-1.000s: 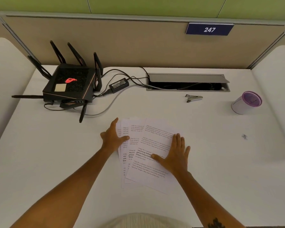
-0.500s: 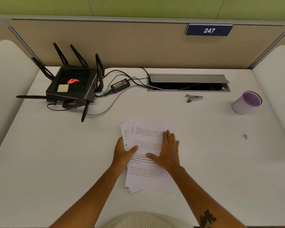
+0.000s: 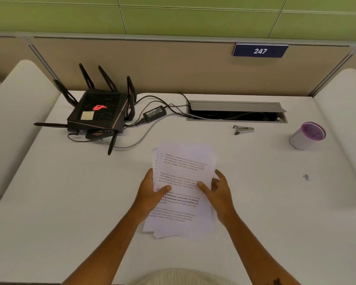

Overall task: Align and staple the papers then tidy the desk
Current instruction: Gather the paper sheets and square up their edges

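A loose stack of printed white papers [image 3: 183, 161] lies at the middle of the white desk [image 3: 70, 202], its edges slightly fanned at the left and bottom. My left hand [image 3: 150, 192] grips the stack's left edge, thumb on top. On the right edge my right hand [image 3: 219, 192] holds the stack with thumb on the sheet and fingers curled behind. A small silver stapler [image 3: 244, 130] rests farther back and to the right, apart from both hands.
A black router [image 3: 99, 114] with antennas, a power brick [image 3: 154, 112] and cables sit at the back left. A cable hatch [image 3: 236, 112] is open at the back. A white cup with purple lid [image 3: 307, 135] stands right; a small scrap [image 3: 306, 177] lies nearby.
The spread sheets have been drawn together into one stack. Both hands went from lying flat on the sheets to gripping the stack's left and right edges.
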Motion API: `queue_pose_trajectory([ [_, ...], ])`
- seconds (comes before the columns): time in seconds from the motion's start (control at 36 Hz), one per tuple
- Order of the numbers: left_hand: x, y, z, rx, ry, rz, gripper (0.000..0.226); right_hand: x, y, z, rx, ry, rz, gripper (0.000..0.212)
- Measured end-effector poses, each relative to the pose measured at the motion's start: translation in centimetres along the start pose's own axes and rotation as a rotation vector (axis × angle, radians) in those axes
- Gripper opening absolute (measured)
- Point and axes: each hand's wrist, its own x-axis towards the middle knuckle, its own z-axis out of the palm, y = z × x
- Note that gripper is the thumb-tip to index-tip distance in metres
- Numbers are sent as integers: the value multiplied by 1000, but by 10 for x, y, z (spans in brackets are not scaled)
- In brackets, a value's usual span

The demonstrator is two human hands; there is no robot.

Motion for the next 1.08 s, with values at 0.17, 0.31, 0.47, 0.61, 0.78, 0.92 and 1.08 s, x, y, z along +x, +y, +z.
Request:
queue_pose_trajectory([
  [0.17,-5,15,4,-205,75,-37,53,-14,-17,0,328,-113,54,37],
  [0.31,-13,11,12,-189,174,-76,45,-20,-19,5,364,-80,96,37],
  [0.47,-22,17,5,-60,99,-21,48,-29,-26,4,246,-56,57,35],
  [0.61,-26,46,-1,-18,115,78,43,-39,-50,3,200,-1,-113,33],
  [0.78,-36,84,0,22,230,249,47,-54,-89,2,215,68,-319,33],
  [0.92,-46,98,7,-82,302,332,48,-64,-101,8,235,113,-426,34],
  [1.08,-56,105,19,-128,352,394,41,-71,-102,15,242,158,-474,36],
])
